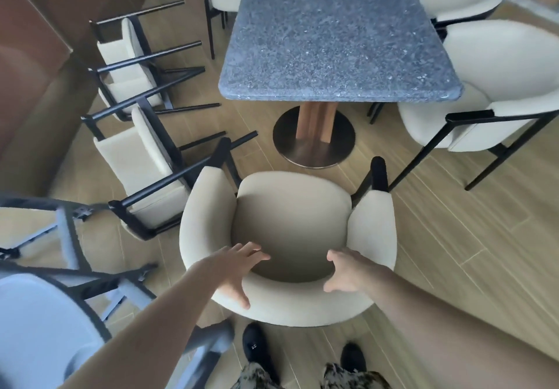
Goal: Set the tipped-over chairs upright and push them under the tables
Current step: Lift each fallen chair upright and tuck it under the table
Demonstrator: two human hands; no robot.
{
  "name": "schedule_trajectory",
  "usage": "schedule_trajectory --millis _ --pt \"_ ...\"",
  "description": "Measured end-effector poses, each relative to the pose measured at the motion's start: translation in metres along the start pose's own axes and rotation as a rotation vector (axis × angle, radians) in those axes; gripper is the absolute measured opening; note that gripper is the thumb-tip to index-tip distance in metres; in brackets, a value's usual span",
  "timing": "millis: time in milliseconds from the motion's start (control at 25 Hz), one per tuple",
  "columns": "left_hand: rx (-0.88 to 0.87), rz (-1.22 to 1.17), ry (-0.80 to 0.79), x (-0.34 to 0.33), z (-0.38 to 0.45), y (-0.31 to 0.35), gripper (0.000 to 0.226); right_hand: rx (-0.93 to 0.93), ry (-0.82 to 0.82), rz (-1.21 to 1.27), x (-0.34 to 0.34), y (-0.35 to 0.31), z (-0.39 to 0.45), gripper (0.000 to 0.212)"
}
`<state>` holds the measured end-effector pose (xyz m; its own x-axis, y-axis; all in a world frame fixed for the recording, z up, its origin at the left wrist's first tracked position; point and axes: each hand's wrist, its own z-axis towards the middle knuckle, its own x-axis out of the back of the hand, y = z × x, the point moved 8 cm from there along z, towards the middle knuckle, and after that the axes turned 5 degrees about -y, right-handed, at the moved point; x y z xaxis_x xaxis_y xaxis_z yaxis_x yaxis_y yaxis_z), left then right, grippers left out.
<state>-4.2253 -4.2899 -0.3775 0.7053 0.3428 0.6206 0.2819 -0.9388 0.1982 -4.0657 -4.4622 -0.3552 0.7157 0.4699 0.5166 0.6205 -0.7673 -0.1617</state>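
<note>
Cream upholstery with a soft, nubby look covers the upright chair (290, 225) at the lower centre of the frame: a rounded seat wrapped by a curved, padded backrest, with thin black metal legs showing at its front corners. Both hands sit on the top of that curved back. The left hand (239, 270) lies over the rim with fingers spread and thumb down the outer face, a wide grip resting on the padding. The right hand (348, 273) has its fingers curled over the rim, holding the backrest. The chair faces the bench (332, 40), a rectangular slab of speckled grey-blue stone with rounded corners, in the upper centre, carried on a wooden column above a round brushed-metal base plate (314, 140); the chair stands near that plate, its seat not under the slab. At the left of the frame two tipped-over chairs (136, 158) lie on their sides, black legs pointing right, cream cushions showing. More cream chairs (499, 86) stand upright at the right, just beside the slab. Pale wood-look planks make up the floor (453, 237). Black shoes (257, 349) show at the bottom edge.
</note>
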Motion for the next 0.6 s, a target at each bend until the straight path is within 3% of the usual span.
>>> schedule_trajectory --millis 80,280,600 --pt "-0.072 0.202 -0.042 -0.010 -0.001 -0.012 0.119 -0.026 0.007 0.042 -0.015 -0.018 0.004 0.071" --pt "-0.100 0.333 -0.080 -0.048 0.002 -0.034 0.122 -0.038 -0.061 -0.123 -0.069 -0.056 0.009 0.086" --pt "-0.104 0.403 0.045 -0.064 0.021 -0.031 0.104 -0.056 0.064 -0.353 -0.089 -0.067 0.020 0.085"
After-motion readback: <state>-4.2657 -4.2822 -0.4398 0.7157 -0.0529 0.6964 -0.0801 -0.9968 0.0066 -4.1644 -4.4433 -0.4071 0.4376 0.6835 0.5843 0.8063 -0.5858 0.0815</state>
